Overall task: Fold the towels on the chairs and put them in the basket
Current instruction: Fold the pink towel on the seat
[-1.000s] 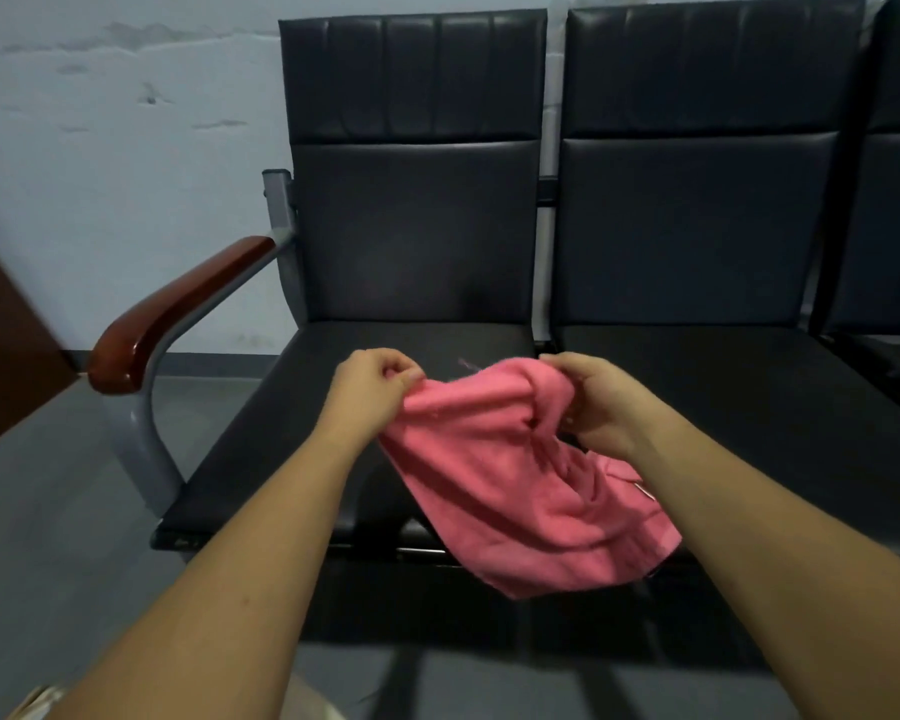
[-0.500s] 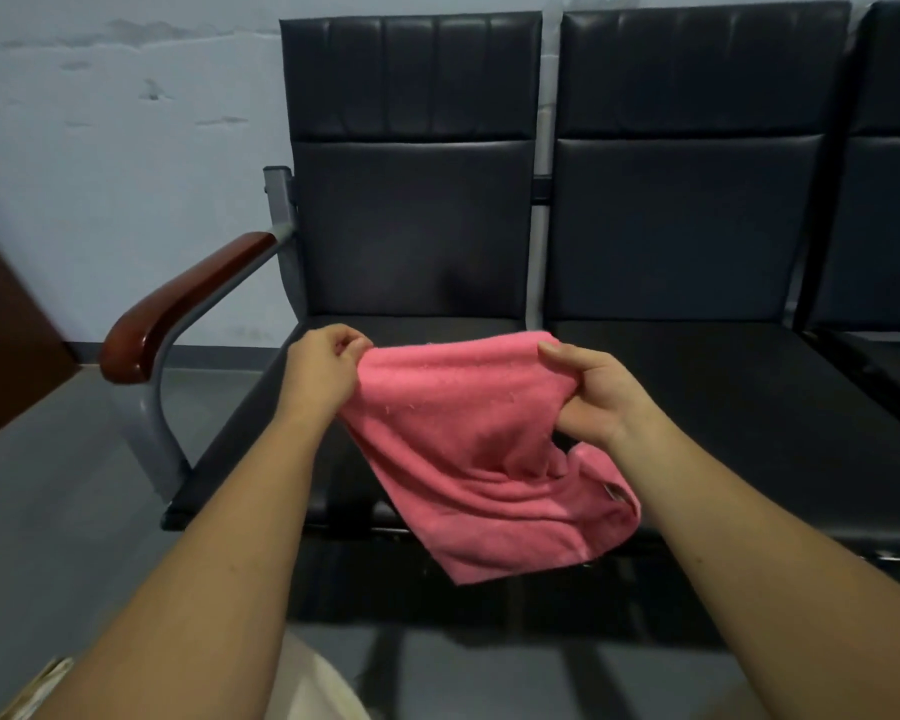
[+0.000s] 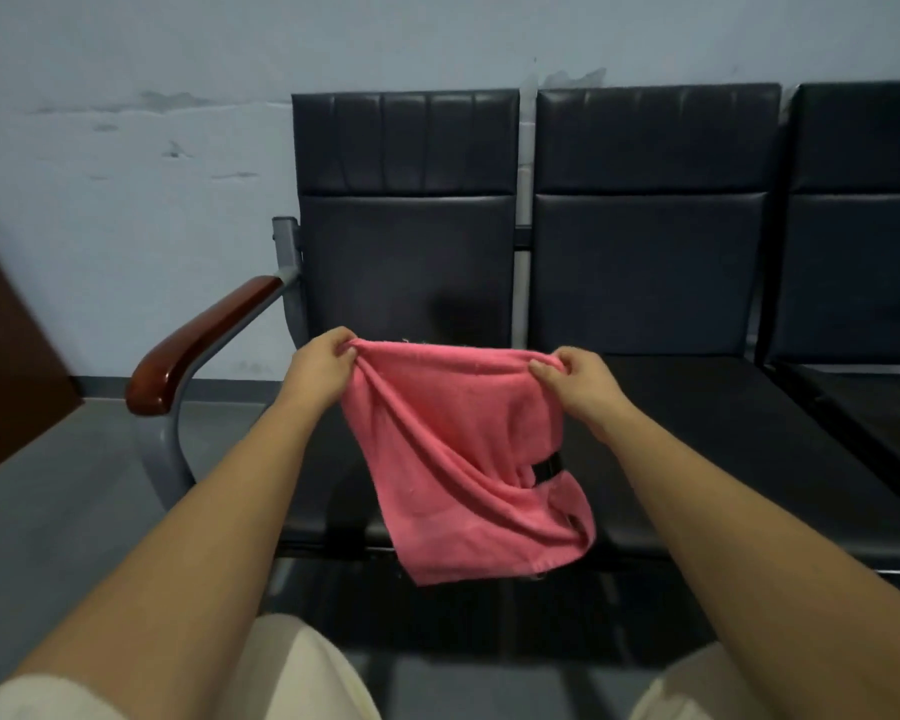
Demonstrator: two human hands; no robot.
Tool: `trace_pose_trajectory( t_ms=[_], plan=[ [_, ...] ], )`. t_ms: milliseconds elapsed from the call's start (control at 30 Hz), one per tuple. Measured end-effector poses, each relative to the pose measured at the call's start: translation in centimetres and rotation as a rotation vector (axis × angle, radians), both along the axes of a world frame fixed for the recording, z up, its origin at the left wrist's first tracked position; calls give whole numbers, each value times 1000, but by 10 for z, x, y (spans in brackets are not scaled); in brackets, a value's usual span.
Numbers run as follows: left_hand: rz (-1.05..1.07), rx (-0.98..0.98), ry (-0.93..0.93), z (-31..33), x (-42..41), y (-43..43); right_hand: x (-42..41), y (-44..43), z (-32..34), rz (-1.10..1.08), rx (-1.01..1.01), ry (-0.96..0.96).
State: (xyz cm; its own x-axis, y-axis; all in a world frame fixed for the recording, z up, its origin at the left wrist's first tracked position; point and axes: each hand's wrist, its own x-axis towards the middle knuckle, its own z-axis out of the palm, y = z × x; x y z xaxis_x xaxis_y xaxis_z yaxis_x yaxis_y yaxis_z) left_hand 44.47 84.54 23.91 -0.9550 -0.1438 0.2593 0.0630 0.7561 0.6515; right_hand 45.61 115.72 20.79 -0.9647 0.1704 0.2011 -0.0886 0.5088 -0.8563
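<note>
A pink towel (image 3: 463,459) hangs in the air in front of a row of black chairs (image 3: 406,272). My left hand (image 3: 319,367) pinches its upper left corner. My right hand (image 3: 580,384) pinches the upper right corner. The top edge is stretched between the two hands, and the rest droops in folds over the front edge of the left seat. No basket is in view.
The leftmost chair has a brown wooden armrest (image 3: 198,340) on a grey metal frame. A second seat (image 3: 707,418) and part of a third lie to the right. A pale wall stands behind, with grey floor on the left.
Both hands have moved apart and lifted, drawing the towel's top edge out straighter. The towel hangs longer and flatter than before.
</note>
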Motion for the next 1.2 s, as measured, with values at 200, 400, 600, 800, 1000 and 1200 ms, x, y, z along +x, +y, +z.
trace_pose_trajectory(
  t_ms=[200,400,600,800,1000,1200],
  plan=[
    [-61,118,62,84,-4,6,7,4,90,53,-413,7],
    [-21,109,169,130,8,-17,18,17,134,253,-1152,-183],
    [-47,149,160,126,19,-38,25,23,132,164,-284,-39],
    [-5,139,170,120,20,-47,14,13,135,55,285,52],
    [-13,244,65,119,16,-43,9,4,132,96,-402,-184],
    [-20,518,32,108,9,-33,-3,1,117,167,-631,-239]
  ],
)
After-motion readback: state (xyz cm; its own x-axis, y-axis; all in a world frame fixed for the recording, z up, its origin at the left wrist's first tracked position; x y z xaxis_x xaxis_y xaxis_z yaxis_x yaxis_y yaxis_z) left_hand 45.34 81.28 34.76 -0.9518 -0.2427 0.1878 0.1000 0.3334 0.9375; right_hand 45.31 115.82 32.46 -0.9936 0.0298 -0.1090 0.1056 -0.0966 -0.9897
